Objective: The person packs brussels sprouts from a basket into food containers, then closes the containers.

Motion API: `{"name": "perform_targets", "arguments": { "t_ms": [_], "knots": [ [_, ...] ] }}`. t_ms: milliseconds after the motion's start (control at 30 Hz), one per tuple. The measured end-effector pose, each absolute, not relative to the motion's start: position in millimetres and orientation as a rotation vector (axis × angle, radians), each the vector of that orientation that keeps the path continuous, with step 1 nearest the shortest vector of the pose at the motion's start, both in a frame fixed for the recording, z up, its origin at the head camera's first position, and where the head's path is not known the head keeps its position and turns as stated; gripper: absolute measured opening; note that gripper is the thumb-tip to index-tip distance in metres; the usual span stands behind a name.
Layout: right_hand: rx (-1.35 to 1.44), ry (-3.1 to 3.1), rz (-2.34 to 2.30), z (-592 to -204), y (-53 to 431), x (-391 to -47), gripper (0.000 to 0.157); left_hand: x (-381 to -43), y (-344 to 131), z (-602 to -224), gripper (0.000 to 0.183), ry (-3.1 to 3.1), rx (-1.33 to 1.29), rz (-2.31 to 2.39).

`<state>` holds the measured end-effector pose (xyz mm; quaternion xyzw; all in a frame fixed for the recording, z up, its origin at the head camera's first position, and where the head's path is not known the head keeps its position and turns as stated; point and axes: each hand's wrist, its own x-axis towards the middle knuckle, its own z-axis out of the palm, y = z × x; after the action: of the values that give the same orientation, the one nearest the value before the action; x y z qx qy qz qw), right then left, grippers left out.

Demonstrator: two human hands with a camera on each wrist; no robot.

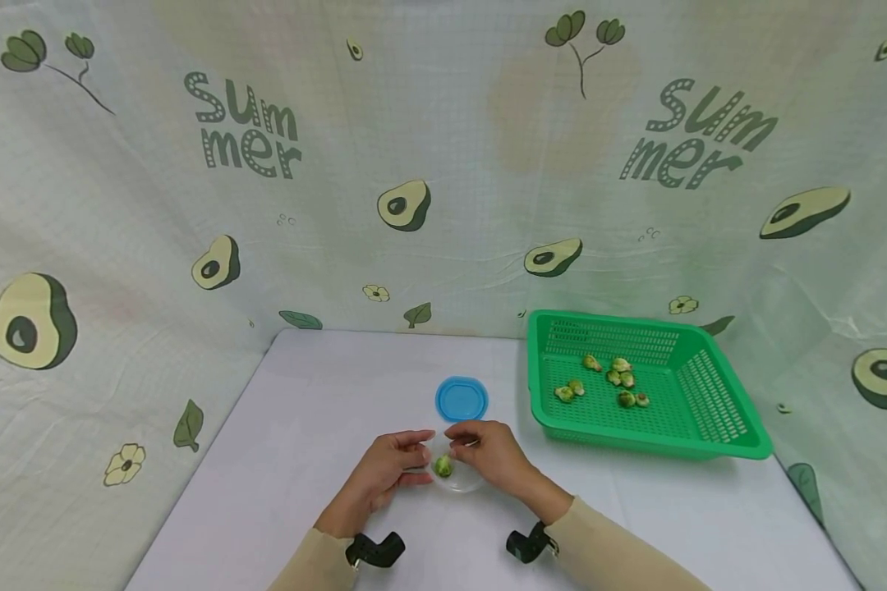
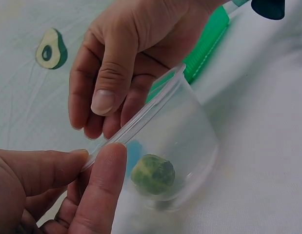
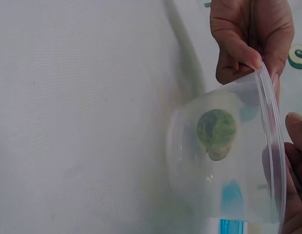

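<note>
A clear plastic round tub (image 1: 464,484) (image 2: 197,129) stands on the table with a green Brussels sprout (image 1: 443,466) (image 2: 153,174) (image 3: 217,132) inside it. My left hand (image 1: 386,469) (image 2: 63,195) pinches the tub's rim between thumb and fingers on its left side. Over the tub's right and far side hangs my right hand (image 1: 494,453) (image 2: 133,58), its fingers loosely bent with nothing seen between them. In the right wrist view only part of the right hand (image 3: 298,180) shows, beyond the rim. A blue lid (image 1: 461,399) lies just behind the tub.
At the back right stands a green perforated basket (image 1: 710,447) with several Brussels sprouts (image 1: 621,377) spread over its bottom. The white tabletop (image 1: 325,386) reaches to a printed cloth backdrop (image 1: 473,164) along the back and sides.
</note>
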<state>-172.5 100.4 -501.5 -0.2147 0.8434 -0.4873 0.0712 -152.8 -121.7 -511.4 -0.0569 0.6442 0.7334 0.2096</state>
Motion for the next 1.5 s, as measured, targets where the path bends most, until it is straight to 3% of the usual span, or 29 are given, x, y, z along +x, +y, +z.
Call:
{"name": "perform_targets", "arguments": {
  "t_ms": [733, 1500],
  "knots": [
    [-0.67, 2.332, -1.729, -494.5, 113.3, -169.7, 0.033, -151.7, -122.5, -514.2, 0.051, 1.802, -0.155, 2.05],
    [-0.949, 2.537, -1.839, -422.2, 165.8, -176.8, 0.051, -151.3, -125.3, -517.1, 0.052, 1.802, -0.169, 2.036]
  ]
}}
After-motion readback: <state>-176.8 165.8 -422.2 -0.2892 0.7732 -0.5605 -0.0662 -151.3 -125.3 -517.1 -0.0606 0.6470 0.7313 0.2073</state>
